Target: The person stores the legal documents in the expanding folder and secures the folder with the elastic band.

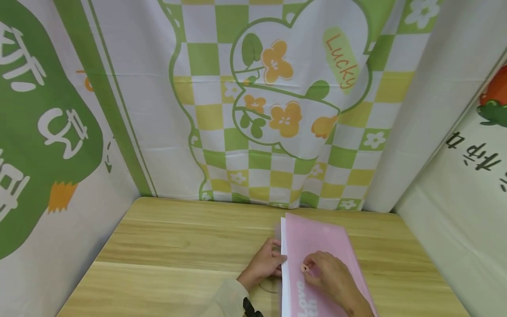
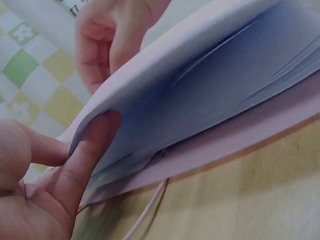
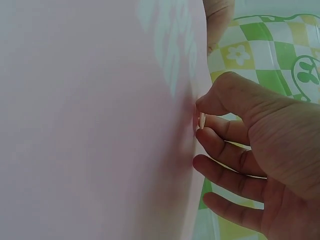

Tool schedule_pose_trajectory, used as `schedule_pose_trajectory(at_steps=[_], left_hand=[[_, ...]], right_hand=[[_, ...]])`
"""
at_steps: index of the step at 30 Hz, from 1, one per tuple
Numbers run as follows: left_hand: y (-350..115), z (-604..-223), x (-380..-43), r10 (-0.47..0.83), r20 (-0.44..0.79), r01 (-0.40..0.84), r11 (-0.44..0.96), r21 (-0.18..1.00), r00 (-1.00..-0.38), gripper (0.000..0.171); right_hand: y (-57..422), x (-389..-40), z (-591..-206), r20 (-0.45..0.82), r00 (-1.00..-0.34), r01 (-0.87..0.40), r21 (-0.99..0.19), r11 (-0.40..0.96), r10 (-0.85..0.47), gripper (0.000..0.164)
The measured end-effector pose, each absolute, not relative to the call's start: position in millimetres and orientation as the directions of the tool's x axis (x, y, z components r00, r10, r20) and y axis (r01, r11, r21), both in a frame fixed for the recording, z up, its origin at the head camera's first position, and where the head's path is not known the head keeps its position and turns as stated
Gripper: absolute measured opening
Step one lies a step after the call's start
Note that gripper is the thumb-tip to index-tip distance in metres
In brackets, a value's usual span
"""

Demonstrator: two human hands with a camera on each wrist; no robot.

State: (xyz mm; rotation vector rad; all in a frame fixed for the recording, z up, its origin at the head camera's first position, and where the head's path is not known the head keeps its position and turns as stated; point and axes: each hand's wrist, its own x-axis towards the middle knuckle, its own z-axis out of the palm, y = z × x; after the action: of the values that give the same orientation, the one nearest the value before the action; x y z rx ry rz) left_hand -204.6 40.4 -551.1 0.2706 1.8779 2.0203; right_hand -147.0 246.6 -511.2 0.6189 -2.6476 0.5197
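Note:
A pink folder [image 1: 321, 237] with pale lettering lies on the table, white sheets [image 1: 284, 286] showing along its left side. My left hand [image 1: 263, 264] pinches the raised upper layer at that side between thumb and fingers. The left wrist view shows the layers parted there, with a thin pink cord [image 2: 146, 211] hanging from the lower cover. Over the front cover, my right hand [image 1: 332, 275] pinches a small round button [image 1: 304, 267] with a dark centre. In the right wrist view the button [image 3: 202, 120] appears edge-on between thumb and fingers, close against the cover.
The wooden table [image 1: 170, 246] extends on both sides of the folder. A green and yellow checked curtain [image 1: 277, 176] hangs behind it, and printed white cloths [image 1: 455, 211] stand to the left and right. A dark strap [image 1: 250, 308] is around my left wrist.

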Motion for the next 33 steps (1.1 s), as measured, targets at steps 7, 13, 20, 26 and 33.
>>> schedule_pose_trajectory(at_steps=[7,13,20,26,33], left_hand=[[53.3,-552.2,-196.6,0.348,-0.076,-0.109,-0.075,0.991,-0.935,0.023],[53.5,-554.7,-192.2,0.348,-0.102,-0.131,-0.061,0.989,-0.932,0.03],[40.1,-550.2,-183.5,0.504,-0.191,-0.231,-0.017,0.973,-0.842,0.03],[35.4,-547.1,-174.5,0.572,-0.197,-0.256,-0.024,0.966,-0.796,0.027],[38.2,-551.4,-171.8,0.565,-0.166,-0.222,-0.031,0.975,-0.809,0.025]], right_hand=[[244.8,-147.0,-510.5,0.391,-0.858,-0.455,-0.278,0.846,-0.333,0.026],[244.1,-147.0,-511.5,0.391,-0.862,-0.445,-0.276,0.852,-0.323,0.024],[244.6,-146.3,-511.9,0.409,-0.852,-0.458,-0.28,0.844,-0.326,0.025],[244.7,-145.4,-510.5,0.379,-0.871,-0.435,-0.294,0.851,-0.314,0.024],[243.1,-145.3,-511.7,0.344,-0.89,-0.41,-0.312,0.857,-0.3,0.024]])
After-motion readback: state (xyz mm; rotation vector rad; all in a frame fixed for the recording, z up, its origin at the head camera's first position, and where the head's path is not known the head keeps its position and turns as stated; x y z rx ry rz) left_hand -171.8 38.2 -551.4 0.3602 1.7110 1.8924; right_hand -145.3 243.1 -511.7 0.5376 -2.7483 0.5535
